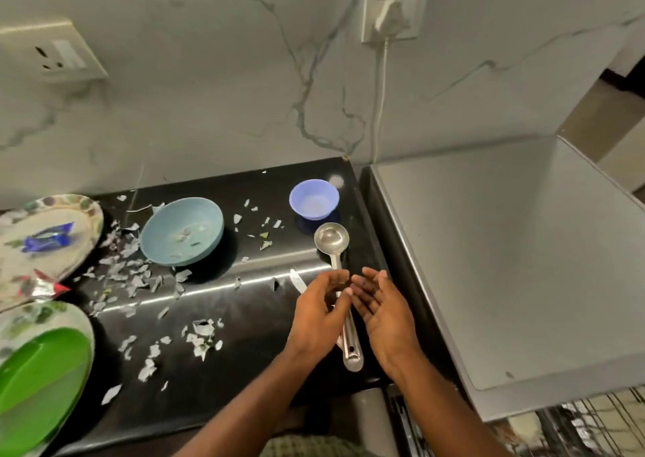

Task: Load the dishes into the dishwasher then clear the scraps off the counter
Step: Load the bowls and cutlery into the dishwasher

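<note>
A steel ladle (331, 238) lies on the black counter (244, 320), bowl end away from me, its handle running back toward me. My left hand (319, 313) curls over the middle of the handle, which passes between thumb and fingers. My right hand (385, 317) is just right of the handle, palm up with relaxed fingers, holding nothing. A light-blue bowl (181, 231) with bits inside and a small purple bowl (314, 198) stand further back. Torn paper scraps (132, 271) litter the counter's left and middle.
At the left edge are a floral plate (69, 257) with a blue wrapper (49, 240), a red-and-silver wrapper (45, 287), and a green plate (38, 380) on another floral plate. The grey dishwasher top (506, 264) adjoins the counter on the right, its wire rack (593, 421) below.
</note>
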Tool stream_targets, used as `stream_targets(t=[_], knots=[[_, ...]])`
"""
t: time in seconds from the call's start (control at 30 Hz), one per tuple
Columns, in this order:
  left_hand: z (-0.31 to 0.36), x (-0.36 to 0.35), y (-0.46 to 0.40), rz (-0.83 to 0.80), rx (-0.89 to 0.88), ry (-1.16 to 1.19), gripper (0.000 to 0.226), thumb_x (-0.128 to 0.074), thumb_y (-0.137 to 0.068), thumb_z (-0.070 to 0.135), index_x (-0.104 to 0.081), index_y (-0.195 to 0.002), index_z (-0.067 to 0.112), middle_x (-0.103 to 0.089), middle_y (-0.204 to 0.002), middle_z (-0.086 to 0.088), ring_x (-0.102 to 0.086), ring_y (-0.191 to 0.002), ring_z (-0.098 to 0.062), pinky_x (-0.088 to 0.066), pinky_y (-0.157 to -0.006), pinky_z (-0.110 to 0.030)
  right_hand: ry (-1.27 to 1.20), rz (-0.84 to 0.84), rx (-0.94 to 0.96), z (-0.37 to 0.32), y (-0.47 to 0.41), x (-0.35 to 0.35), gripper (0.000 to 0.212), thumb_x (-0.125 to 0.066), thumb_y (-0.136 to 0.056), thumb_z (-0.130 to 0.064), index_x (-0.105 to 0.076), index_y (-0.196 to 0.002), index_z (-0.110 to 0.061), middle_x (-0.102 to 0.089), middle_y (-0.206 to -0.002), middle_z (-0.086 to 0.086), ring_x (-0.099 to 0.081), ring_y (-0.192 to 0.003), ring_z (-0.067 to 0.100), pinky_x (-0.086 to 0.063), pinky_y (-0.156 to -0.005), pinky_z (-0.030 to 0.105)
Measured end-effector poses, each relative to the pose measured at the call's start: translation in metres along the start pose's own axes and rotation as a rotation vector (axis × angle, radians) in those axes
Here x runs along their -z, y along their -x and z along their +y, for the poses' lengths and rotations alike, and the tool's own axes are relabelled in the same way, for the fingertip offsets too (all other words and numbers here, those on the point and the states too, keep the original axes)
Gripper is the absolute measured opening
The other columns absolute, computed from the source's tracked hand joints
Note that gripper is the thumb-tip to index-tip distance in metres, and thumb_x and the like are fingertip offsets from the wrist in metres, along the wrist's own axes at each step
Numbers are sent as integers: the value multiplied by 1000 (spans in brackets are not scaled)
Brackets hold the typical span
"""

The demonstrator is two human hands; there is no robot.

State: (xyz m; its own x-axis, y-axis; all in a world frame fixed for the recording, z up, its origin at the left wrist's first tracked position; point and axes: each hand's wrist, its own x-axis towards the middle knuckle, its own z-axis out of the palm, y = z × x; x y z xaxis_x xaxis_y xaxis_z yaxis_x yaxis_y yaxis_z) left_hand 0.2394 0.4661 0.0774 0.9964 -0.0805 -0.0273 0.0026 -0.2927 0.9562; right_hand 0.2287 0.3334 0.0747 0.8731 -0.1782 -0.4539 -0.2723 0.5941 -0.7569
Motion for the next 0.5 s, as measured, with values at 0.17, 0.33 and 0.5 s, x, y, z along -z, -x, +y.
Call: stream_targets(t=[0.17, 0.33, 0.5], knots=[[-15, 32, -41, 143, 59, 8, 24, -68, -99, 19, -66, -121, 27, -72, -111, 16, -67, -101, 5, -55, -87, -23, -158, 20, -84, 16, -15, -12, 55, -45, -107, -51, -61, -137, -8, -72, -131, 12, -67, -125, 22, -45, -115, 39], [-16, 50, -95, 156, -49, -169, 35, -62, -97, 7, -60, -128, 22, -57, -128, 9, -64, -105, -4, -60, -92, -35, -274, 45, -80, 26, -16, 0, 63, -42, -106, -55, -55, -143, -6, -68, -138, 13, -62, -132, 26, -38, -121, 44], [-8, 61, -141, 104, -39, -402, 53, -61, -97, 5, -53, -145, 26, -54, -150, 3, -60, -123, -19, -47, -107, -30, -329, 67, -94, 27, -11, -2, 65, -40, -107, -57, -54, -143, -5, -67, -139, 16, -60, -135, 29, -35, -124, 46]])
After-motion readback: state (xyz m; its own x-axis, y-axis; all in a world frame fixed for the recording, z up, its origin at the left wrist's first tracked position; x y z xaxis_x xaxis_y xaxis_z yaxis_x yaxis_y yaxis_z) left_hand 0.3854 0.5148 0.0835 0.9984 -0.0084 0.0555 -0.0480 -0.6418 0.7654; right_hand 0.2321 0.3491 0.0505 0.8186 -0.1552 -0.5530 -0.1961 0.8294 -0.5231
